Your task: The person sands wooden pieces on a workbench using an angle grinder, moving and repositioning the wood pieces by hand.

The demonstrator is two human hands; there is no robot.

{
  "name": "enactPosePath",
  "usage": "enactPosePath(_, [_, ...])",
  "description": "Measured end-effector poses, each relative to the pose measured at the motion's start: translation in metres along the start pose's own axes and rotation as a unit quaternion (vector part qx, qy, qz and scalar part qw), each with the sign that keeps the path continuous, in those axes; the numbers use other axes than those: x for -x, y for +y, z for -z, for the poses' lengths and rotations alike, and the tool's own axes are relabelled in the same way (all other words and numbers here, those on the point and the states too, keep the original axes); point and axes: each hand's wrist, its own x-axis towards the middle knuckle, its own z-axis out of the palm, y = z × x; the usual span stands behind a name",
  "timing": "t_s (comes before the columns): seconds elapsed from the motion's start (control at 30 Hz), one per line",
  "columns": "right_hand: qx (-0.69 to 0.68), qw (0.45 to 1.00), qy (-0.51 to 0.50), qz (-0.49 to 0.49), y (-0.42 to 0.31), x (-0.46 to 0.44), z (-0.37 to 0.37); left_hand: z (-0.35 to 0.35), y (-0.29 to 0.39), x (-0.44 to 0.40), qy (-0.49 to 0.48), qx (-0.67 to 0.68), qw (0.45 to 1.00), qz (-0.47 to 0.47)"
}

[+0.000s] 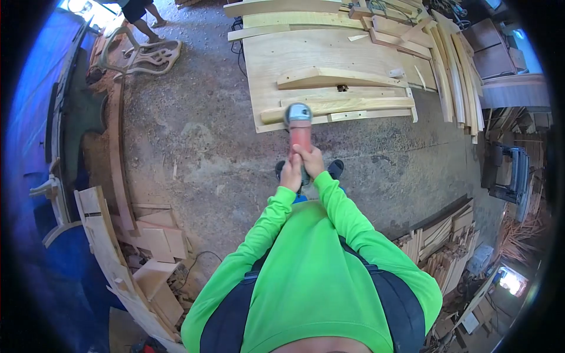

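Observation:
A red-bodied angle grinder point(301, 134) with a silver head points away from me, slightly blurred. My left hand point(290, 174) is closed around the left side of its body. From the right, my right hand point(312, 160) grips the same body, thumb on top. The grinder's head overlaps the near edge of a long pale wooden beam point(353, 107) in view; I cannot tell whether they touch. That beam lies on a plywood sheet point(265, 65), with a curved wooden piece point(344, 78) beyond it.
Long boards point(450, 76) lie at the right of the plywood. Wood offcuts point(444, 235) are stacked at lower right, and panels point(156, 241) lean at lower left. A carved chair frame point(147, 56) stands at upper left, near another person's legs point(144, 20).

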Motion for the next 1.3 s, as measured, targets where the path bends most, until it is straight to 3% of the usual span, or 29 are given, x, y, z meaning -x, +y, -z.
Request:
enactPosePath(0.2, [-0.036, 0.999, 0.036, 0.011, 0.007, -0.006, 0.009, -0.009, 0.004, -0.004, -0.019, 0.025, 0.999, -0.01])
enactPosePath(0.3, [0.068, 0.997, -0.022, 0.034, 0.021, -0.014, -0.011, 0.011, -0.014, 0.001, 0.028, 0.028, 0.999, 0.029])
enactPosePath(0.4, [0.107, 0.991, -0.072, 0.036, 0.022, -0.011, -0.04, 0.025, -0.013, 0.014, 0.114, 0.07, 0.991, -0.014])
enactPosePath(0.5, [0.095, 0.986, -0.132, 0.019, 0.018, -0.008, -0.045, 0.027, -0.009, 0.019, 0.109, 0.094, 0.989, 0.019])
enactPosePath(0.67, [0.091, 0.994, -0.041, 0.041, 0.015, -0.009, -0.009, 0.001, -0.011, 0.007, 0.078, 0.056, 0.995, -0.039])
enactPosePath(0.8, [-0.001, 0.999, 0.043, 0.023, 0.008, -0.009, 0.039, -0.038, -0.012, -0.017, -0.063, 0.005, 0.998, -0.015])
enactPosePath(0.97, [-0.045, 0.994, 0.092, 0.029, 0.0, -0.004, 0.069, -0.071, -0.009, -0.018, -0.051, -0.007, 0.999, -0.018])
enactPosePath(1.03, [-0.001, 0.997, 0.063, 0.039, 0.01, -0.005, 0.065, -0.065, -0.013, -0.012, -0.066, 0.011, 0.997, -0.044])
enactPosePath(1.1, [0.119, 0.989, 0.062, 0.057, -0.01, 0.01, 0.047, -0.057, -0.016, 0.002, 0.001, 0.02, 1.0, -0.024])
enactPosePath(1.13, [0.134, 0.991, 0.019, 0.018, -0.009, 0.007, 0.045, -0.054, -0.016, 0.008, 0.035, 0.024, 0.999, -0.013])
enactPosePath(1.2, [0.083, 0.994, -0.063, 0.041, 0.015, -0.008, 0.035, -0.051, -0.019, 0.013, 0.09, 0.103, 0.989, -0.052])
enactPosePath(1.3, [0.133, 0.981, -0.135, 0.042, 0.015, -0.015, 0.038, -0.053, -0.008, 0.022, 0.102, 0.107, 0.989, -0.003])
